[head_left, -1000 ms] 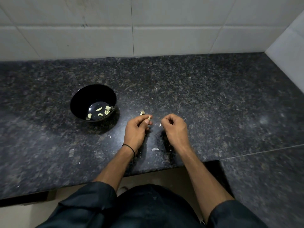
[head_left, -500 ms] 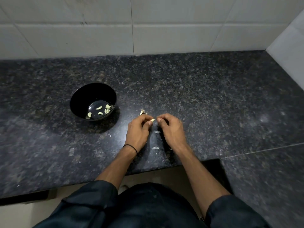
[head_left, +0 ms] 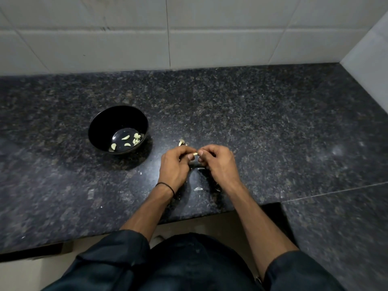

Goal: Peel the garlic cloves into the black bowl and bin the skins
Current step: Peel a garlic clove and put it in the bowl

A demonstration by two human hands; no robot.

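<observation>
No readable text, label, brand, number or sign is present. The bowl (head_left: 117, 118), the counter (head_left: 252, 122) and the wall tiles (head_left: 231, 38) show plain, unmarked surfaces.
</observation>
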